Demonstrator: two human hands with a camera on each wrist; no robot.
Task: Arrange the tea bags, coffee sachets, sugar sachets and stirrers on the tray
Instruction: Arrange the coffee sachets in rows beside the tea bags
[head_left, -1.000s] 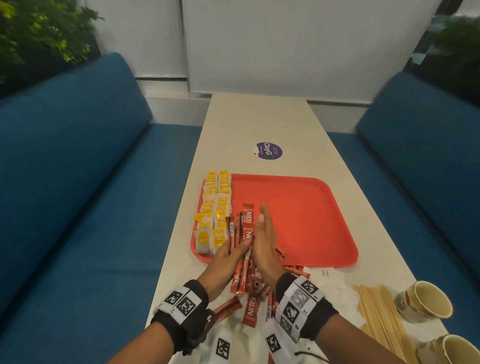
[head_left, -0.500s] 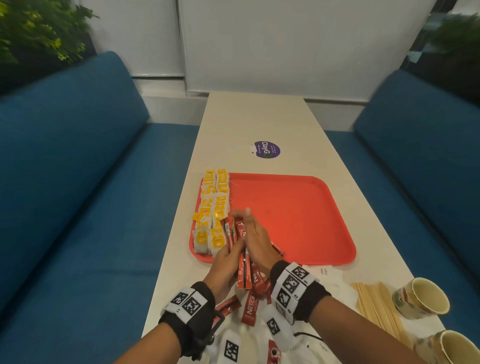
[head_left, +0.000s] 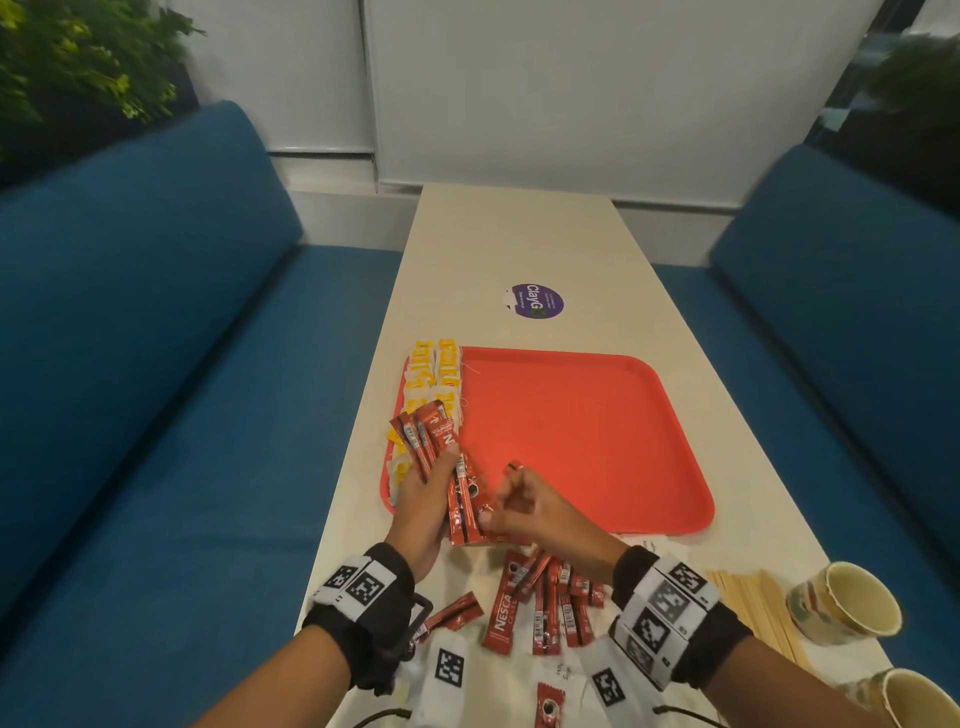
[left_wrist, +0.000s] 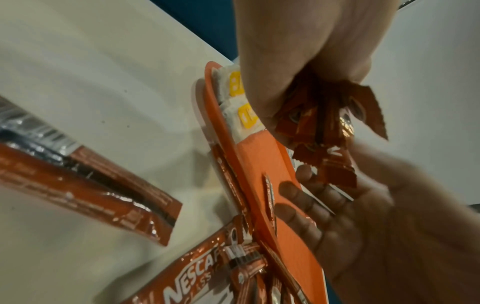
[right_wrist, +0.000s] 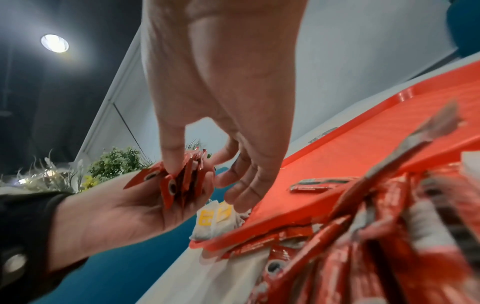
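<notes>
My left hand (head_left: 434, 475) grips a fanned bundle of red coffee sachets (head_left: 434, 441) above the near left corner of the red tray (head_left: 571, 441). My right hand (head_left: 511, 499) hovers beside it with fingers loosely curled, and its thumb (right_wrist: 170, 160) touches the bundle's (right_wrist: 182, 183) lower end. Tea bags (head_left: 441, 369) with yellow tags line the tray's left edge. One sachet (right_wrist: 322, 184) lies on the tray. More coffee sachets (head_left: 540, 603) and white sugar sachets (head_left: 561, 675) lie loose on the table (head_left: 519, 244) in front of the tray. Wooden stirrers (head_left: 753, 608) lie at the right.
Two paper cups (head_left: 847, 603) (head_left: 909, 696) stand at the near right, beside the stirrers. A purple sticker (head_left: 535, 301) is on the table beyond the tray. Blue benches (head_left: 156, 364) flank the narrow table on both sides.
Both hands had been squeezing the sachets together flat on the tray. Now the left hand has lifted the bundle, and the right hand has come off to the right with curled fingers.
</notes>
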